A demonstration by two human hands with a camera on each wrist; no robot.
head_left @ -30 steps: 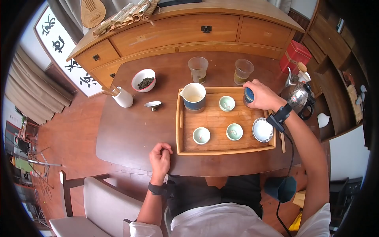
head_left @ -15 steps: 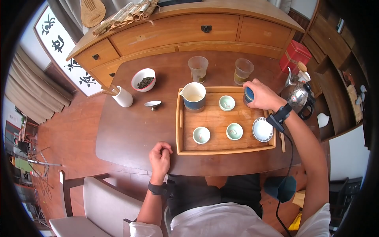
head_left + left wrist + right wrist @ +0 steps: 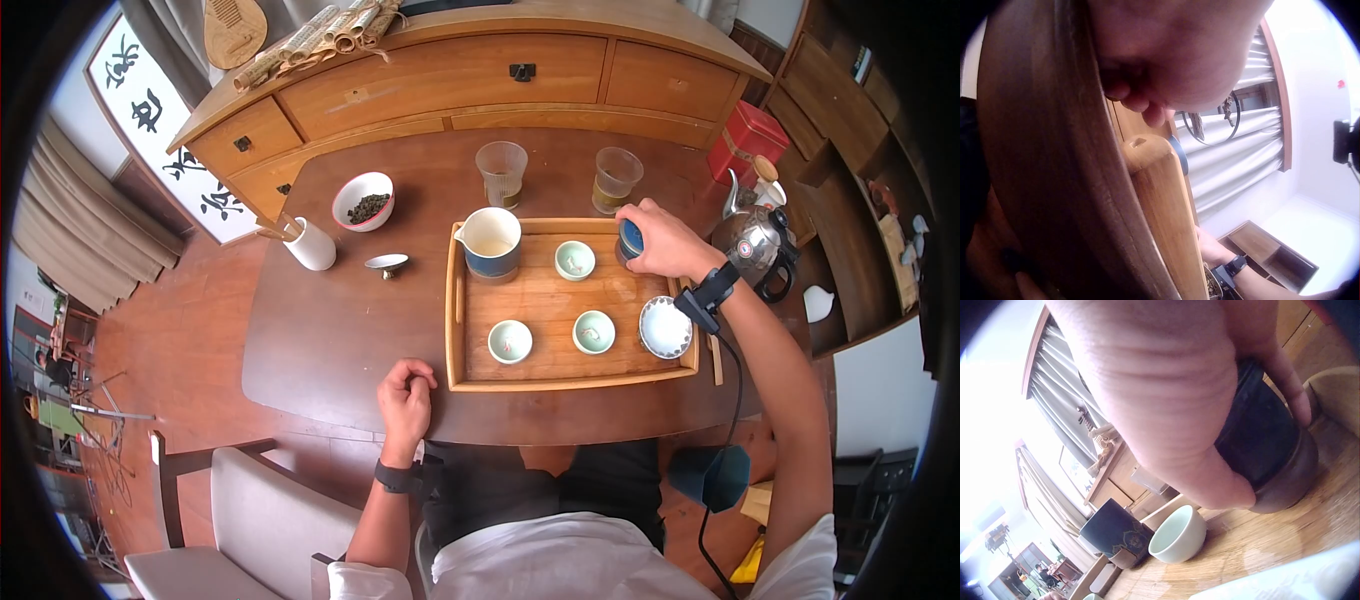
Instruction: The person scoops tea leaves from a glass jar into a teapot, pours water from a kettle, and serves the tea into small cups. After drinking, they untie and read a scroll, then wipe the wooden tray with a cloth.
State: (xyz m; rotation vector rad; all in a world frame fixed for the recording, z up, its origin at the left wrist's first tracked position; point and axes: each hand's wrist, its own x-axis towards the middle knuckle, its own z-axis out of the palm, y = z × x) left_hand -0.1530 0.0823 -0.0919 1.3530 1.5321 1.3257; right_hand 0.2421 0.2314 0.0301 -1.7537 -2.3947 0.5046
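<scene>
At the tray's far right corner, my right hand (image 3: 668, 242) grips a dark blue cup (image 3: 1266, 437) with a brown base. Thumb and fingers go round its sides, and the cup stands on the wooden tray (image 3: 575, 383). My palm hides most of its top. By the table's front edge rests my left hand (image 3: 406, 405), fingers loosely curled and holding nothing. Also on the tray are a blue and white pitcher (image 3: 492, 262) with pale liquid, several small celadon cups (image 3: 594, 334) and a white dish with a patterned rim (image 3: 666, 329).
Left of the tray are a bowl of dark tea leaves (image 3: 364, 203), a small footed strainer (image 3: 387, 264) and a white tool holder (image 3: 313, 247). Two clear glasses (image 3: 501, 172) stand behind the tray. A steel kettle (image 3: 752, 243) and red box (image 3: 747, 143) are at right.
</scene>
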